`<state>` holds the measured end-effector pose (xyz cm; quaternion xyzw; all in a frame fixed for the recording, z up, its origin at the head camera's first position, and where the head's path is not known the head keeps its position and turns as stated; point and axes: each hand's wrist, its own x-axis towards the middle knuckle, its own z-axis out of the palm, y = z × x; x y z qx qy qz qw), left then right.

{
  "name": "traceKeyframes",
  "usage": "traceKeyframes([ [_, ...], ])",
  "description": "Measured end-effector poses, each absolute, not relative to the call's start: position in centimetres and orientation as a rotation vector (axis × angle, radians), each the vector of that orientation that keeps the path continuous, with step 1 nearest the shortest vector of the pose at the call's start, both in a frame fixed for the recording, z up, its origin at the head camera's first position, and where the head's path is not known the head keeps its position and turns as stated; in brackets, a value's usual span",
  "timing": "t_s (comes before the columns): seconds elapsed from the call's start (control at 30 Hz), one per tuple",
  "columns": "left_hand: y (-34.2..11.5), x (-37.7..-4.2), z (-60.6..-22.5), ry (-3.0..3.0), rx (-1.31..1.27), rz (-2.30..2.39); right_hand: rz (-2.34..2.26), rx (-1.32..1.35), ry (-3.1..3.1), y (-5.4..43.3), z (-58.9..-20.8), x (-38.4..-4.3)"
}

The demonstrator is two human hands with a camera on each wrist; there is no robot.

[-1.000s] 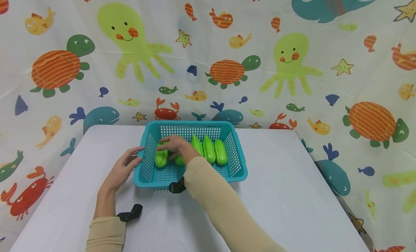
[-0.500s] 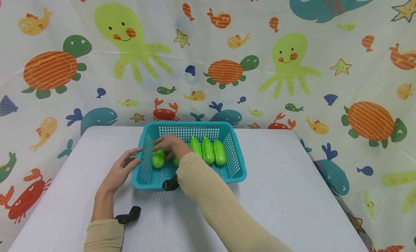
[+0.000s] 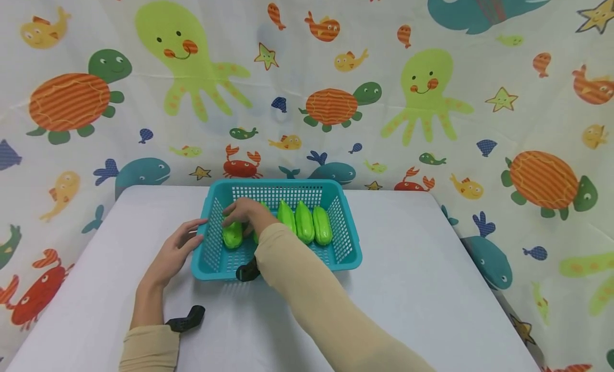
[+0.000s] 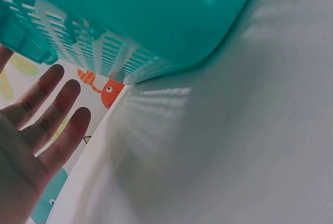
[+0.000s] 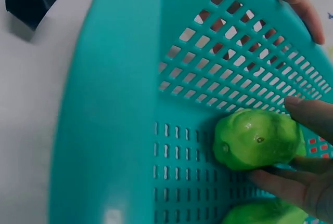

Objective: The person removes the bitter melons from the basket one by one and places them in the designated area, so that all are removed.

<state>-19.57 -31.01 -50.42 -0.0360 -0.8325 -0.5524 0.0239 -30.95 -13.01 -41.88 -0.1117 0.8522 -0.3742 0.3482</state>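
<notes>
A turquoise plastic basket stands on the white table. Inside it, at the left, lies a green cucumber-shaped vegetable, glossy and lumpy. My right hand reaches in over the front rim and holds this vegetable between thumb and fingers; the right wrist view shows the fingers on both sides of its end. My left hand is at the basket's left side, its fingertips at the rim. In the left wrist view several of its fingers are straight and spread.
Several more green vegetables lie side by side in the basket, one partly hidden by my right hand. Black devices are strapped to the left wrist and right wrist. Behind the table hangs a curtain with sea animals.
My right hand has moved a little left, closer around the leftmost vegetable. The left hand keeps its place at the basket rim. The whole head view has shifted slightly.
</notes>
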Motion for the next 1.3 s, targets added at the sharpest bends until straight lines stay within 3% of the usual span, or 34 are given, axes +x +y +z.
traceKeyframes([
  [1.3, -31.05, -19.68, -50.57, -2.582, -0.096, -1.708, -0.809, -0.436, 2.321, -13.15, -42.03, -31.43],
])
